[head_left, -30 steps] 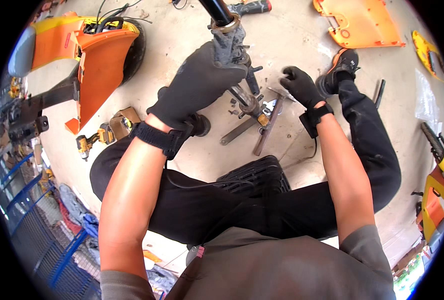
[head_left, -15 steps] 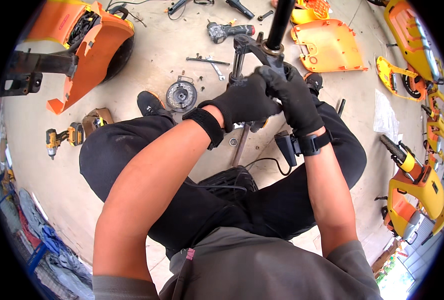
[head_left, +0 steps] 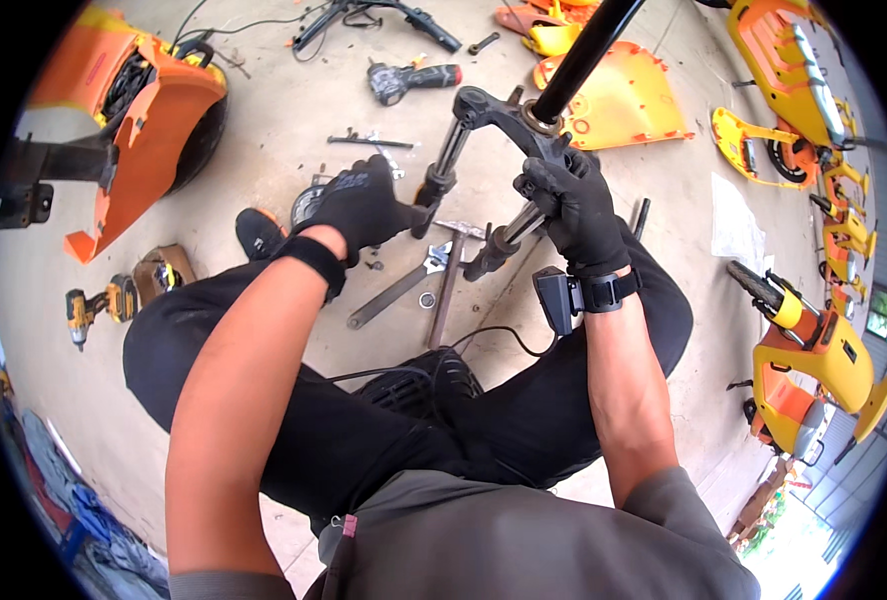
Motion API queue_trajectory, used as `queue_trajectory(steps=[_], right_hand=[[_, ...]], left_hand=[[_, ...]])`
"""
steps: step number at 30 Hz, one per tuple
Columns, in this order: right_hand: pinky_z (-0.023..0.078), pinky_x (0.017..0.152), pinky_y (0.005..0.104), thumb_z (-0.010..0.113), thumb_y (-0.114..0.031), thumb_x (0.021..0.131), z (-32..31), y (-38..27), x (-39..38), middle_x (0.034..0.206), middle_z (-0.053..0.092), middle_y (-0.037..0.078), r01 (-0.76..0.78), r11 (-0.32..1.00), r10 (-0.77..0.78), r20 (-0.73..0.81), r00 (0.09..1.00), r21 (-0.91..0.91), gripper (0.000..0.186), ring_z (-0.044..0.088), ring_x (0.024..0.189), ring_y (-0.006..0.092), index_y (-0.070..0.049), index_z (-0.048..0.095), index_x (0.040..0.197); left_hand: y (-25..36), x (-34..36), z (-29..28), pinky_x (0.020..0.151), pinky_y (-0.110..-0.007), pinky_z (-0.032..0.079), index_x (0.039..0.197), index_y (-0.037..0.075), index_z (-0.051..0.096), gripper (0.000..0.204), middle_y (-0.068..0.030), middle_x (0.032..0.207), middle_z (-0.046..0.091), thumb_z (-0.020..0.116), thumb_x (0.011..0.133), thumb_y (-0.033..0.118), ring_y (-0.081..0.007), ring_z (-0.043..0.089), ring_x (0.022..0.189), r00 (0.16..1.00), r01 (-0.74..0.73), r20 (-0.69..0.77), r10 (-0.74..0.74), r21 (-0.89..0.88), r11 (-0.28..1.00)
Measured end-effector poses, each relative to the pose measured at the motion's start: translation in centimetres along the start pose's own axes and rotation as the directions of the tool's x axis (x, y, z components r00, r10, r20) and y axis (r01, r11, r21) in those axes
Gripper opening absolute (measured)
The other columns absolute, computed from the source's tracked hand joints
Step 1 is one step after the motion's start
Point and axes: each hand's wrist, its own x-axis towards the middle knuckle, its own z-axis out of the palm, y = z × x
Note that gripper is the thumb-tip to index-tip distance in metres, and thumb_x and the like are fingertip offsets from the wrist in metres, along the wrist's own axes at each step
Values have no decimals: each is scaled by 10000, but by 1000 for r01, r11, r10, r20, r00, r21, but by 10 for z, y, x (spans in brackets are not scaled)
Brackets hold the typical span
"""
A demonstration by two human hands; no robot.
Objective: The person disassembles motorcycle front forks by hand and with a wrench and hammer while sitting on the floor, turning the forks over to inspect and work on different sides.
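Clearly the fork (head_left: 494, 160) was already off its scooter and held above the person's lap, well clear of the floor. The left hand (head_left: 359, 205) gripped its left leg near the lower end; the right hand (head_left: 569, 200) clenched the right leg just under the crown. Body panels (head_left: 619, 100) lay beyond the fork, wrenches (head_left: 404, 285) beneath it. Whether any fasteners remained on the fork was probably too small to tell.

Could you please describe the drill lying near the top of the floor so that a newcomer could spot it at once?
Start from the black fork assembly in the gloved hands. Just up and left of it, on the bare concrete floor, lies the grey cordless drill with a red battery end. The other drill, by the left knee, is yellow.
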Motion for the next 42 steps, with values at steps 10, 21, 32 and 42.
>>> queue_trajectory(steps=[10,21,32,42], right_hand=[[552,835,412,508,-203,980,25,-124,-57,1016,643,132,143,958,-196,200,960,250,346,641,877,234,44,557,1216],[533,674,308,510,-341,971,31,-162,-54,1208,545,285,220,877,-387,360,849,426,679,591,873,192,34,275,1487],[523,648,222,570,-326,951,23,-137,-46,996,671,148,121,900,-249,266,931,419,561,637,743,130,79,463,1324],[526,655,229,623,-291,914,22,-137,-44,1007,667,153,100,911,-230,292,928,401,621,642,760,143,73,413,1371]], left_hand=[[22,-51,-54,814,-282,455,1258,38,557,552,-22,960,577,781,797,244,-119,522,877,922,-362,-124,367,-617,699],[54,-126,-92,581,-273,519,986,17,555,268,-38,803,593,713,772,43,-117,611,654,894,-448,-277,353,-516,730],[50,-130,-87,632,-287,520,1000,20,582,363,-68,762,660,825,740,96,-144,654,663,977,-215,-149,155,-684,697],[52,-128,-86,652,-283,535,1013,6,597,384,-73,777,668,838,722,76,-146,667,687,961,-275,-191,199,-603,749]])
